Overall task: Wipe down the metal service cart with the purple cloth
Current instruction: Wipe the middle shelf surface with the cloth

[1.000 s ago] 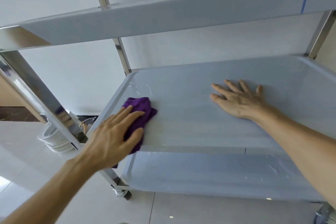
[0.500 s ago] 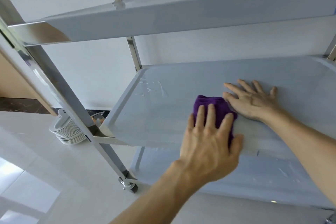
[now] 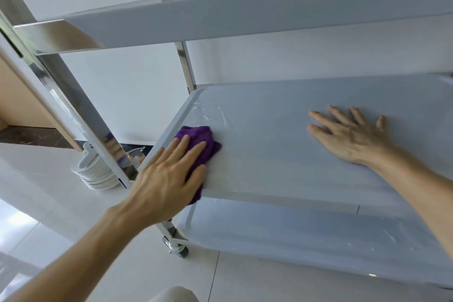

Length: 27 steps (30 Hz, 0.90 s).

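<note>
Purple cloth (image 3: 198,144), head view: bunched, deep violet, crumpled into a soft wad at the near-left corner of the middle shelf (image 3: 282,144), one tail hanging over the shelf's front edge. Left hand (image 3: 169,179) lies flat on top of it, fingers straight and slightly spread, pressing down, nothing curled around the fabric. Right hand (image 3: 350,137) is planted palm-down further right on the same shelf, fingers splayed, holding nothing, well apart from the cloth. Metal service cart (image 3: 220,19): pale grey shelves, shiny chrome uprights, caster (image 3: 177,249) at the near-left leg. Wet white streaks (image 3: 213,116) sit just beyond the cloth. Stack of white plates (image 3: 95,174) on the tile floor (image 3: 49,203) left of the cart.
</note>
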Tool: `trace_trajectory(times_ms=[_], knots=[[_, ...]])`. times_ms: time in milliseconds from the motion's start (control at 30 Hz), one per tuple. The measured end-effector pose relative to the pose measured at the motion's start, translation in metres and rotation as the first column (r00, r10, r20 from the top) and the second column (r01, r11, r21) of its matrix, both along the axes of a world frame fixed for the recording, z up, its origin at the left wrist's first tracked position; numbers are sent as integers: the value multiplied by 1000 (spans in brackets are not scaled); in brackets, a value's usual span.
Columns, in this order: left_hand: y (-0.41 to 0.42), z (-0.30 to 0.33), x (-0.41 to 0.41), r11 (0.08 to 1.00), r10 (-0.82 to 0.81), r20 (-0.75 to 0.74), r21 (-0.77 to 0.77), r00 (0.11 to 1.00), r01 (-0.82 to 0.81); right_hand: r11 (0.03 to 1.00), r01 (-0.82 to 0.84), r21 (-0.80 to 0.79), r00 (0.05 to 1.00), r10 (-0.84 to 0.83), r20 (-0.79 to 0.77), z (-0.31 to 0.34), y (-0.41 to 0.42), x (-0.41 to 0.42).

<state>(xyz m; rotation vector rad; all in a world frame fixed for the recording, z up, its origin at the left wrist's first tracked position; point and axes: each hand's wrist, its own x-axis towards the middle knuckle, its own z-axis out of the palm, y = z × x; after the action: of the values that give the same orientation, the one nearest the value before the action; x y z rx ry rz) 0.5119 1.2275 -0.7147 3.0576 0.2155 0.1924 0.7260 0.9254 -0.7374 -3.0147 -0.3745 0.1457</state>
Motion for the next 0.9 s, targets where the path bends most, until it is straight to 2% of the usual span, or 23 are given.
trace_trajectory(times_ms=[133, 333, 467, 667, 800, 900], knots=[[23, -4, 17, 989, 142, -23, -44, 990, -143, 1000, -7, 9, 1000, 7, 11, -3, 1, 0], [27, -8, 109, 982, 180, -44, -49, 983, -182, 1000, 28, 8, 999, -28, 27, -5, 13, 8], [-12, -10, 145, 997, 50, -51, -57, 997, -53, 999, 40, 14, 999, -40, 27, -6, 17, 14], [-46, -12, 101, 958, -278, -46, -90, 959, 274, 999, 28, 16, 999, -28, 29, -6, 14, 14], [-16, -5, 82, 955, -292, -95, -89, 952, 284, 999, 26, 24, 999, -26, 29, -6, 14, 14], [15, -3, 92, 980, -187, -118, -83, 975, 178, 999, 25, 26, 999, -26, 30, -7, 14, 15]])
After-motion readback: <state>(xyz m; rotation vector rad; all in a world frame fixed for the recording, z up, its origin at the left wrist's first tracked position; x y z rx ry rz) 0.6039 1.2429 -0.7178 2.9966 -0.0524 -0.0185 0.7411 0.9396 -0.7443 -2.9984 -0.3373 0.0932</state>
